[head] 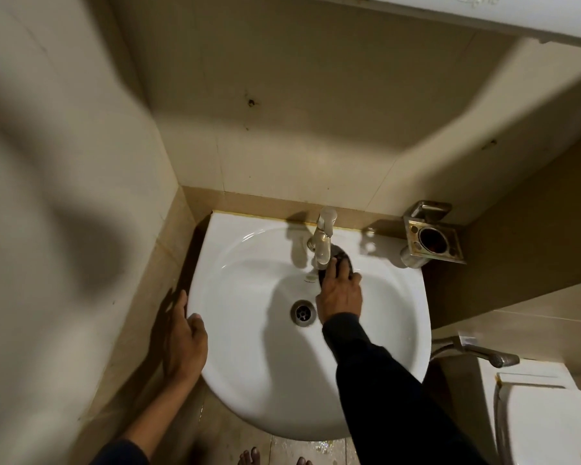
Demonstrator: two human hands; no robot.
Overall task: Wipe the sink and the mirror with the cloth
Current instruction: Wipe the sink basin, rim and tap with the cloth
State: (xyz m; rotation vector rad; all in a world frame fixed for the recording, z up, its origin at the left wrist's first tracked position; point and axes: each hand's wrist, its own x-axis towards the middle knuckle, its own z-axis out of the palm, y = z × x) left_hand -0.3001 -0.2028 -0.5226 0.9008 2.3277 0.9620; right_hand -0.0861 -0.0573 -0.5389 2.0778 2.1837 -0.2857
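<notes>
A white wall-mounted sink (249,364) fills the middle of the view, with a round metal drain (303,312) in its bowl. My right hand (341,290) presses a dark cloth (344,258) against the back of the bowl, just right of the metal tap (322,239). My left hand (185,340) grips the sink's left rim, thumb on top. The underside of a white cabinet or mirror frame (483,15) shows at the top right; no mirror glass is visible.
A rusty metal holder (431,241) is fixed to the wall right of the sink. A toilet (550,417) and a spray hose (483,350) stand at the lower right. Beige tiled walls close in on the left and back. My bare toes (249,456) show below on wet floor.
</notes>
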